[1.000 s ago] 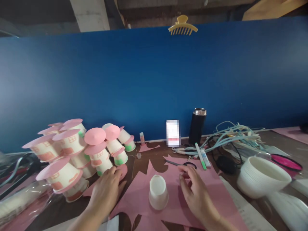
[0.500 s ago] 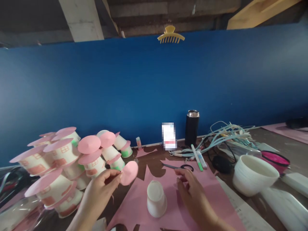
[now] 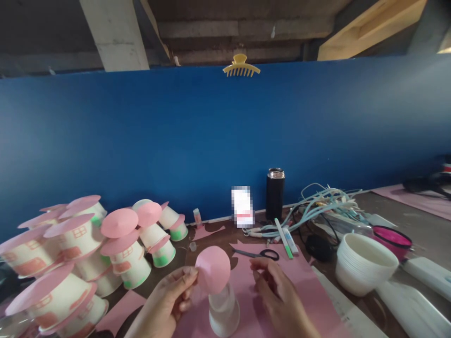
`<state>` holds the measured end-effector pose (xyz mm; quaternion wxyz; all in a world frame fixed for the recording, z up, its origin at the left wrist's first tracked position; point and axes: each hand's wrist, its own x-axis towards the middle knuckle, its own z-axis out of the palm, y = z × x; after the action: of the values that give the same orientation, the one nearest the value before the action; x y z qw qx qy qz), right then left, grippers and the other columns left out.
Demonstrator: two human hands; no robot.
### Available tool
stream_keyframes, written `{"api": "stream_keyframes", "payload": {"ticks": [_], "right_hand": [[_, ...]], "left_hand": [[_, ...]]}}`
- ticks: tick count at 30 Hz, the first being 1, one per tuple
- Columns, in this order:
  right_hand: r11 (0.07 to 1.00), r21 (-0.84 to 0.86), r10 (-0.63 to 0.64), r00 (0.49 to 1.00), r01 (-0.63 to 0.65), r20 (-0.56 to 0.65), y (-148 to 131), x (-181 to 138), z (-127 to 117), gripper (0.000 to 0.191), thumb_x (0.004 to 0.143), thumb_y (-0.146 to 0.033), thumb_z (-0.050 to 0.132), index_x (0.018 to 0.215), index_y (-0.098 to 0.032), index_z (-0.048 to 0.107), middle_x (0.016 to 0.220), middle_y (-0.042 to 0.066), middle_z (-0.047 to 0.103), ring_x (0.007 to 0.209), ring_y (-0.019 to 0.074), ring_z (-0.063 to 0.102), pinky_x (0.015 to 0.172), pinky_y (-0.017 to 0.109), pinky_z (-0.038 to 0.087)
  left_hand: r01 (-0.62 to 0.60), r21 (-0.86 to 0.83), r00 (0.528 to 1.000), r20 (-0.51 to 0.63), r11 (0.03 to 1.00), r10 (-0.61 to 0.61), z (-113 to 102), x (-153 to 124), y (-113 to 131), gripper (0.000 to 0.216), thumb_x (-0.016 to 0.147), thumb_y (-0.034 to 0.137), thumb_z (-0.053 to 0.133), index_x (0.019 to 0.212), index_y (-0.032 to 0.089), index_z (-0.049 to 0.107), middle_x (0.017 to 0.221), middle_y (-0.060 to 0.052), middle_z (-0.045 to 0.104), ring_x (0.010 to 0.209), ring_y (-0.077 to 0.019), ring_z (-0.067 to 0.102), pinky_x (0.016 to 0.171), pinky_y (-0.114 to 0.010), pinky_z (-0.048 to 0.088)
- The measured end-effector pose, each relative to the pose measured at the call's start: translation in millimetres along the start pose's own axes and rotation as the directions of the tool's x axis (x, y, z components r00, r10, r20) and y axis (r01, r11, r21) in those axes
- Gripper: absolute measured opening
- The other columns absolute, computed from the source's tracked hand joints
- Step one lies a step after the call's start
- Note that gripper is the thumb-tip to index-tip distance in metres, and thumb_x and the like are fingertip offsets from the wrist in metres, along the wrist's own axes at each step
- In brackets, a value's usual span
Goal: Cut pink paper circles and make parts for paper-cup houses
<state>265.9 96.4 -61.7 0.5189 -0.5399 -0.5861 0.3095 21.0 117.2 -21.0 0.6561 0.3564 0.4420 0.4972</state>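
My left hand (image 3: 172, 293) pinches the edge of a round pink paper disc (image 3: 213, 270), which hangs over an upturned white paper cup (image 3: 224, 317) and hides part of its top. Beneath the cup lies a cut pink paper sheet (image 3: 296, 291). To the right of the cup, my right hand (image 3: 276, 295) is half curled, its thumb and fingers apart and nothing visible in them. Its fingertips are close to a pair of black-handled scissors (image 3: 257, 254) on the sheet.
Many stacked paper-cup houses with pink roofs (image 3: 121, 223) crowd the left. At the back stand a glue stick (image 3: 197, 217), a phone (image 3: 243, 206) and a black flask (image 3: 275, 193). Markers (image 3: 283, 238), tangled cables (image 3: 317, 204) and nested white bowls (image 3: 364, 265) are on the right.
My left hand has carried the pink disc rightward from beside the cup to above it, turning its face more toward me. My right hand stays about where it was. The camera view shifted slightly.
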Motion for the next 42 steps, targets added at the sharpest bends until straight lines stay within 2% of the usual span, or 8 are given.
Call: {"api": "stream_keyframes", "payload": {"ticks": [6,10,15,22,35,38,40,42], "right_hand": [[0.985,0.162,0.048,0.996,-0.061,0.081,-14,-6,-3,0.029,0.093,-0.045,0.051,0.102,-0.022,0.064,0.084,0.004,0.068,0.077,0.0194,0.063,0.068,0.028,0.05],[0.977,0.182,0.084,0.986,-0.11,0.142,-17,-6,-1,0.028,0.092,-0.047,0.054,0.095,-0.022,0.065,0.077,0.002,0.066,0.072,0.0182,0.06,0.064,0.026,0.047],[0.973,0.19,0.109,0.986,-0.133,0.13,-19,-6,2,0.027,0.089,-0.047,0.056,0.089,-0.022,0.066,0.073,0.0,0.065,0.067,0.0178,0.059,0.06,0.024,0.046],[0.983,0.106,0.134,0.976,-0.153,0.171,-18,-6,2,0.026,0.09,-0.045,0.054,0.086,-0.022,0.064,0.071,0.0,0.064,0.067,0.0184,0.059,0.062,0.025,0.048],[0.993,0.051,0.094,0.982,-0.104,0.164,-16,-5,3,0.025,0.09,-0.043,0.052,0.084,-0.023,0.065,0.07,0.0,0.064,0.066,0.0183,0.059,0.06,0.025,0.047],[0.992,0.08,0.082,0.986,-0.095,0.148,-18,-4,3,0.024,0.09,-0.043,0.055,0.084,-0.023,0.066,0.074,0.0,0.066,0.072,0.0184,0.06,0.067,0.025,0.048],[0.977,0.15,0.126,0.979,-0.15,0.158,-19,-5,4,0.025,0.089,-0.046,0.057,0.087,-0.022,0.066,0.074,0.0,0.066,0.07,0.0167,0.06,0.065,0.024,0.048],[0.934,0.244,0.212,0.954,-0.261,0.21,-19,-7,7,0.031,0.088,-0.052,0.058,0.092,-0.022,0.065,0.071,-0.002,0.064,0.058,0.0125,0.055,0.051,0.02,0.042]], "left_hand": [[0.043,0.011,0.999,0.018,0.999,-0.043,-3,4,-10,0.038,0.066,0.042,0.085,0.069,0.014,0.061,0.057,0.006,0.042,0.051,-0.0045,0.031,0.046,-0.015,0.022],[0.094,-0.091,0.994,0.069,0.991,-0.088,-7,7,-10,0.033,0.068,0.036,0.085,0.075,0.013,0.063,0.057,0.007,0.041,0.05,-0.0032,0.03,0.045,-0.014,0.019],[0.134,-0.112,0.989,0.079,0.985,-0.125,-8,8,-11,0.031,0.068,0.033,0.086,0.075,0.011,0.065,0.061,0.006,0.042,0.051,-0.002,0.032,0.043,-0.012,0.016],[0.145,-0.017,0.987,0.074,0.989,-0.144,1,7,-12,0.035,0.065,0.037,0.087,0.076,0.01,0.068,0.06,0.007,0.038,0.05,-0.002,0.026,0.042,-0.013,0.014],[0.098,0.166,0.994,0.021,0.981,-0.103,-2,7,-20,0.031,0.071,0.041,0.082,0.084,0.015,0.071,0.06,0.006,0.041,0.053,-0.0051,0.032,0.043,-0.013,0.019],[0.101,0.209,0.994,0.024,0.973,-0.108,-1,6,-20,0.03,0.074,0.041,0.079,0.086,0.015,0.07,0.06,0.006,0.041,0.053,-0.0053,0.032,0.045,-0.013,0.02],[0.101,0.227,0.993,0.033,0.969,-0.111,0,6,-20,0.029,0.076,0.042,0.077,0.087,0.016,0.07,0.061,0.006,0.043,0.053,-0.0054,0.033,0.046,-0.014,0.021],[0.098,0.245,0.993,0.047,0.965,-0.112,1,6,-19,0.029,0.077,0.042,0.076,0.088,0.016,0.069,0.062,0.006,0.043,0.054,-0.0054,0.032,0.047,-0.014,0.022]]}}
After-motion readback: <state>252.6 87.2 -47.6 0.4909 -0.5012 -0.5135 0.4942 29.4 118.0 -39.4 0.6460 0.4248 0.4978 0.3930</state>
